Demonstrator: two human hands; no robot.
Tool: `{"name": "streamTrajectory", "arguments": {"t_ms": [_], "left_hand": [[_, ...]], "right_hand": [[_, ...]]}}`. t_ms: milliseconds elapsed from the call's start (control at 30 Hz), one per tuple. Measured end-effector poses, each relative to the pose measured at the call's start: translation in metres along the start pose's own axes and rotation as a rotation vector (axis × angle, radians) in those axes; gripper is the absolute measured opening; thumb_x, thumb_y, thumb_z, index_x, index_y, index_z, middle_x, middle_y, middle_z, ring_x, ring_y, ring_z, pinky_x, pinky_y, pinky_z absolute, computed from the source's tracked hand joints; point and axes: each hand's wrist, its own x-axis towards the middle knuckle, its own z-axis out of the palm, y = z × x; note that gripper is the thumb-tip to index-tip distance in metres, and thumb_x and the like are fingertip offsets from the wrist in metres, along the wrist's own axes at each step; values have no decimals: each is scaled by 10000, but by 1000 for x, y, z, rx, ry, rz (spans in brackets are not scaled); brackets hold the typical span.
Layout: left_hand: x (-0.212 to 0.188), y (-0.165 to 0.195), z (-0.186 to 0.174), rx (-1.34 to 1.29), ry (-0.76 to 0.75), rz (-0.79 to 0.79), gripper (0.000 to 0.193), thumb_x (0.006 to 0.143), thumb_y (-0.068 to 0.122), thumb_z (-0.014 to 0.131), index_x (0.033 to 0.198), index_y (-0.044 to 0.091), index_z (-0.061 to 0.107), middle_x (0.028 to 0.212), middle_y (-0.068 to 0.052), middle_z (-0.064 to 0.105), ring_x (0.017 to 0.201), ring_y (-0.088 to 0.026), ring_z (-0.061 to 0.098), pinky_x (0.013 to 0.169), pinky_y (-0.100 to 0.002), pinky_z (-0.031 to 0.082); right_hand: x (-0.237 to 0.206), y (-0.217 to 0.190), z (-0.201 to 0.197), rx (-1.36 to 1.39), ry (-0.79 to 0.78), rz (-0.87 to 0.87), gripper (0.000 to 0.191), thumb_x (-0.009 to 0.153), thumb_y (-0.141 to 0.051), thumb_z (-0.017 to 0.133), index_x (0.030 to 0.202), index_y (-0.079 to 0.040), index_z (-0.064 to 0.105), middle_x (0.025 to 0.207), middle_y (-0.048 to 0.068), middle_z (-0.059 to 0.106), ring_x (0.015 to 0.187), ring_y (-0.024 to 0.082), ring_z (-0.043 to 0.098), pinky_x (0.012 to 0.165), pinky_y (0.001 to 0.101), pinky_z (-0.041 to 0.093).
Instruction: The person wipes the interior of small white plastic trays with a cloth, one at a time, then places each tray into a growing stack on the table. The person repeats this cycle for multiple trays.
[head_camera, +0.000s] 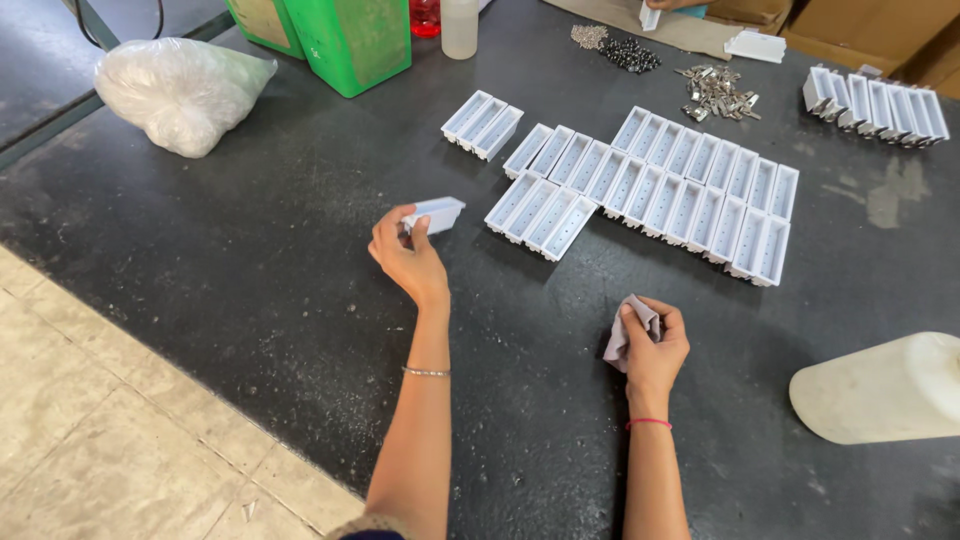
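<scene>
My left hand (408, 258) grips one small white plastic casing (437, 213), holding it a little above the dark table (250, 270). My right hand (655, 345) is closed on a crumpled pale grey cloth (622, 335), close to the table surface. Just beyond the left hand, several matching white casings (655, 190) lie in tight rows, open side up. A separate group of three casings (482, 124) sits farther back.
A white plastic jug (885, 390) lies at the right edge. At the back stand a green container (350, 40), a clear bottle (459, 27), a white plastic bag (180, 90), piles of metal parts (715, 92) and more casings (878, 105). Tiled floor lies left.
</scene>
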Motion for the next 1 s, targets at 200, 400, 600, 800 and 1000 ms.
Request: {"name": "streamTrajectory", "arguments": {"t_ms": [200,400,600,800,1000], "left_hand": [[14,-13,43,-55,-67,76,234,828,-31,784,1004,93,692,1070,-39,670,942,-220,597,749,-321,528],[20,-31,74,-137,-145,28,190,823,-68,754,943,59,681,985,-55,658,812,-197,650,720,-326,546],[12,-29,78,-68,-181,-3,194,817,-75,759,935,66,698,919,-60,634,729,-185,622,684,-344,514],[8,-26,80,-47,-187,-37,186,816,-62,753,927,74,688,919,-69,643,695,-190,633,660,-347,504],[25,-30,86,16,-209,-159,175,859,-39,746,961,94,697,787,-98,677,697,-230,669,697,-378,514]], "right_hand": [[4,6,0,37,-21,-88,193,876,-51,795,1039,-37,692,1000,30,714,888,87,654,784,234,537],[5,6,-1,34,-20,-67,191,876,-57,791,1041,-35,696,999,28,712,882,86,644,767,240,521],[3,2,-1,36,-30,-77,185,879,-68,789,1038,-38,700,1016,26,709,917,83,648,819,237,531],[2,-1,0,30,-26,-58,191,876,-82,791,1039,-46,698,1018,29,709,917,92,651,813,247,533],[1,-3,0,14,-28,-39,180,888,-86,787,1040,-46,699,1016,26,708,913,88,648,798,245,530]]}}
